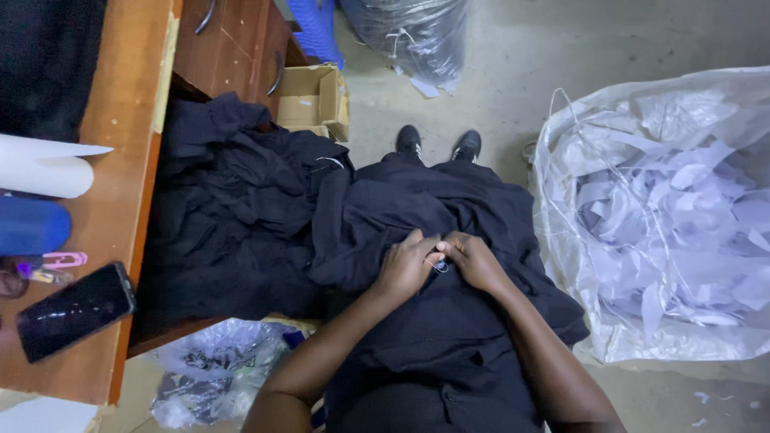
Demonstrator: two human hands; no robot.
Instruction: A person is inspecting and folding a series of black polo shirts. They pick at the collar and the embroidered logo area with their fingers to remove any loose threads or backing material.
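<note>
Both hands down on the lap, meeting in the middle of a black garment (449, 232) spread over the knees. Left hand (405, 265) curled, fingers pinching a fold of the cloth; right hand (475, 261) closed likewise, thumb and fingers nipping something small and pale, perhaps a thread or a small snipping tool (437, 265) — too tiny to call. Knuckles nearly touching, right at the garment's centre.

Left of the garment, a heap of more black clothing (233, 216), spilling under the wooden desk (120, 208). Right of the garment, one big clear sack of white paper scraps (666, 224), mouth wide open. Beyond the garment, two black shoes (437, 143), one small cardboard box (314, 98), one dark bagged bundle (413, 32). On the desk: one black phone (74, 311), one white roll (44, 167), one blue object (32, 226), one pink clip (64, 259). Below the desk edge, one crumpled plastic bag (212, 369).

Risks, by judgement: black on black, so easy to lose the spot being worked, or to nick the cloth if that pale thing is a blade. Fingers crowded close, so a slip could catch a fingertip. Garment draped loose over the knees, liable to slide toward the floor. Phone near the desk edge, one elbow nudge from dropping.
</note>
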